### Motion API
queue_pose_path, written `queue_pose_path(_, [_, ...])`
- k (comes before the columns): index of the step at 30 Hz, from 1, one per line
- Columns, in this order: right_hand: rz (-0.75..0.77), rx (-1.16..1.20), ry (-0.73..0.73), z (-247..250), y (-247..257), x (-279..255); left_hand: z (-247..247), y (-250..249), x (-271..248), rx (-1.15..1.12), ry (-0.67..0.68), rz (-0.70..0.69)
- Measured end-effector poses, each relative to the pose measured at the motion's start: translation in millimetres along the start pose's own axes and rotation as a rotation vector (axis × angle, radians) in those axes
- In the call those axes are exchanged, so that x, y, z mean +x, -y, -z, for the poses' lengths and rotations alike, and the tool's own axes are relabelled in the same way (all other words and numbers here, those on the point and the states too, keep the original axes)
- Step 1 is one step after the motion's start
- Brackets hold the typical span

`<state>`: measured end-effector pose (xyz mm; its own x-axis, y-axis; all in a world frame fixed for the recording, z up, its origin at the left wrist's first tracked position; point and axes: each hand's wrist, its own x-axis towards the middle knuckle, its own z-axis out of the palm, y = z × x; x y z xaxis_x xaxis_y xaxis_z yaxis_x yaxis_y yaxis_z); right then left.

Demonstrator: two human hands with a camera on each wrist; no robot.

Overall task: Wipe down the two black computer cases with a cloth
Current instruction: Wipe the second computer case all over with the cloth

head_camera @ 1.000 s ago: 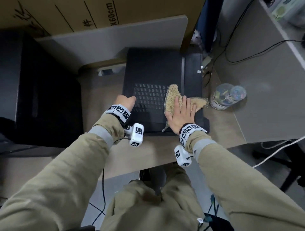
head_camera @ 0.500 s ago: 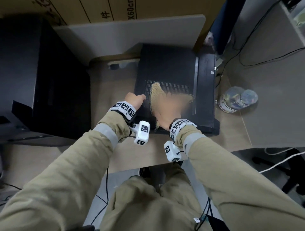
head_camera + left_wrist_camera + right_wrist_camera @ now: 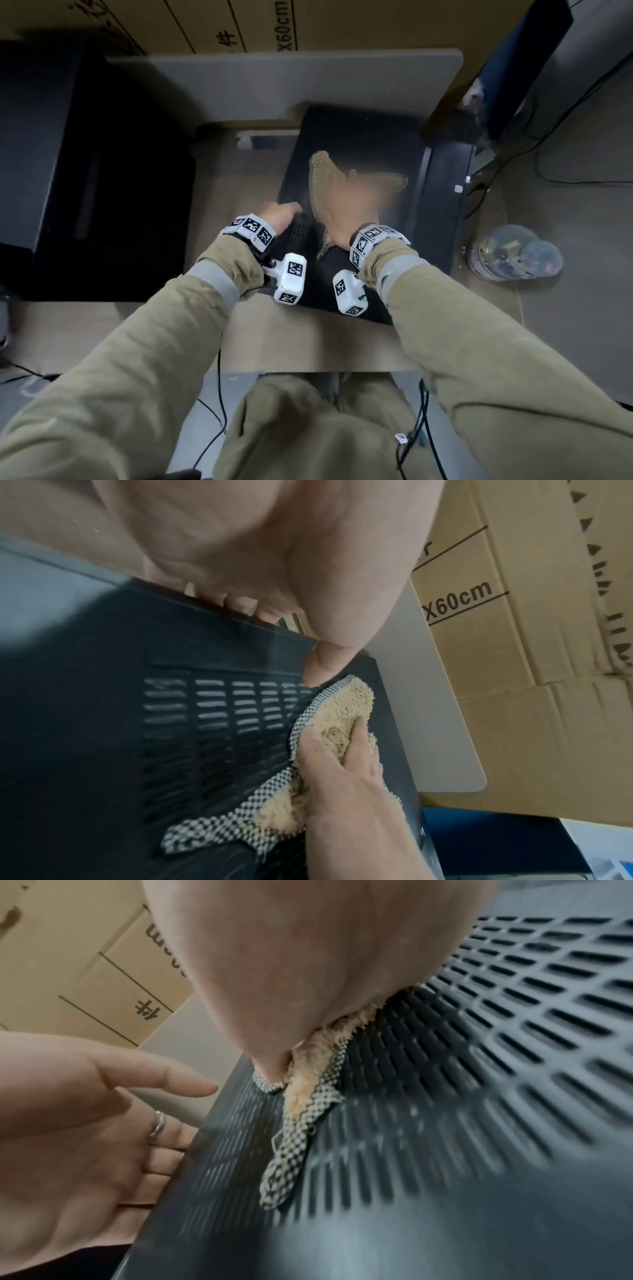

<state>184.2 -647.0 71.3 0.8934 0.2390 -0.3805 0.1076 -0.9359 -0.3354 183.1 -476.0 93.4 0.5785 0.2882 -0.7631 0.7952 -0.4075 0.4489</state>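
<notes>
A black computer case (image 3: 359,144) lies flat on the wooden desk (image 3: 236,192), its vented panel (image 3: 479,1069) facing up. A tan cloth (image 3: 323,171) with a checkered edge (image 3: 301,718) lies on the vents. My right hand (image 3: 352,202), blurred by motion, presses flat on the cloth (image 3: 342,710). My left hand (image 3: 279,214) braces the case's left edge, thumb (image 3: 325,666) on top and straight fingers (image 3: 161,1139) along the side. A second, larger black case (image 3: 85,171) stands at the left, untouched.
A cardboard box (image 3: 239,24) and a grey panel (image 3: 274,85) stand behind the case. A clear plastic jar (image 3: 513,253) lies to the right, beside a grey surface with cables (image 3: 565,154). A small white object (image 3: 246,140) sits left of the case's far end.
My right hand has slid the cloth from the case's near right part leftward and farther away over the vents. The left hand stays on the left edge.
</notes>
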Motion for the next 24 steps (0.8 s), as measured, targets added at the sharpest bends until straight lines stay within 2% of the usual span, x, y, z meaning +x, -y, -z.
queue_pose_path(5, [0.028,-0.008,0.0,29.1,-37.7,36.8,-19.0,-37.0,10.8,-0.157,-0.073,0.025])
queue_pose_path(12, [-0.048,-0.036,-0.058,74.2,-103.5,80.0,-25.7,-44.6,30.5,-0.354,-0.15,0.019])
queue_pose_path(13, [-0.06,-0.045,-0.07,78.4,-108.8,85.5,-26.4,-41.8,36.4,-0.372,-0.144,0.031])
queue_pose_path(15, [-0.093,-0.058,-0.106,84.5,-115.3,96.3,-32.8,-9.0,92.7,-0.387,-0.13,0.109])
queue_pose_path(18, [-0.143,-0.062,-0.161,87.8,-116.2,109.6,-37.7,18.4,137.6,-0.392,-0.103,0.189])
queue_pose_path(22, [-0.154,-0.083,-0.192,86.4,-110.8,116.4,-28.8,6.3,107.7,-0.397,-0.019,0.188])
queue_pose_path(24, [-0.154,-0.102,-0.21,86.2,-111.2,117.1,-30.9,12.4,118.6,-0.401,0.012,0.19])
